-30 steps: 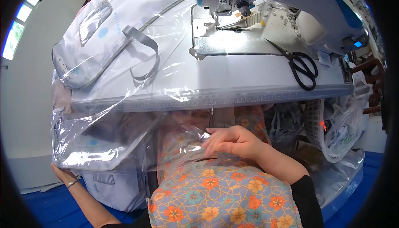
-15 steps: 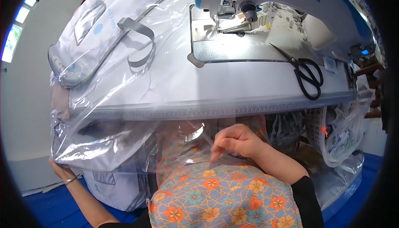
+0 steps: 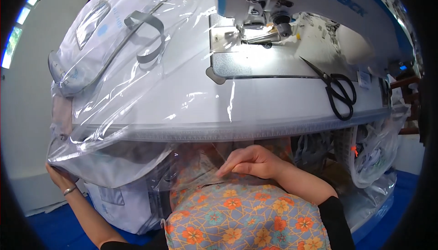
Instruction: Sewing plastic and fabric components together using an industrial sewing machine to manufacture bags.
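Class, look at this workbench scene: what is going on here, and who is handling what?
A person sits at an industrial sewing machine, handling a clear plastic sheet draped over the white table. The left hand grips the sheet's hanging corner below the table edge; the right hand rests on plastic over the lap. Black scissors lie on the table, and a white bag with grey handles sits behind.

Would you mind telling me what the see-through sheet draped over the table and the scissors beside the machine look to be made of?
The see-through sheet looks like soft clear plastic film, probably vinyl: glossy, with white glare streaks and loose folds, and the table shows through it. The scissors look like metal with a black finish: thin, rigid pointed blades and dark loop handles; whether the handles are coated or painted is unclear.
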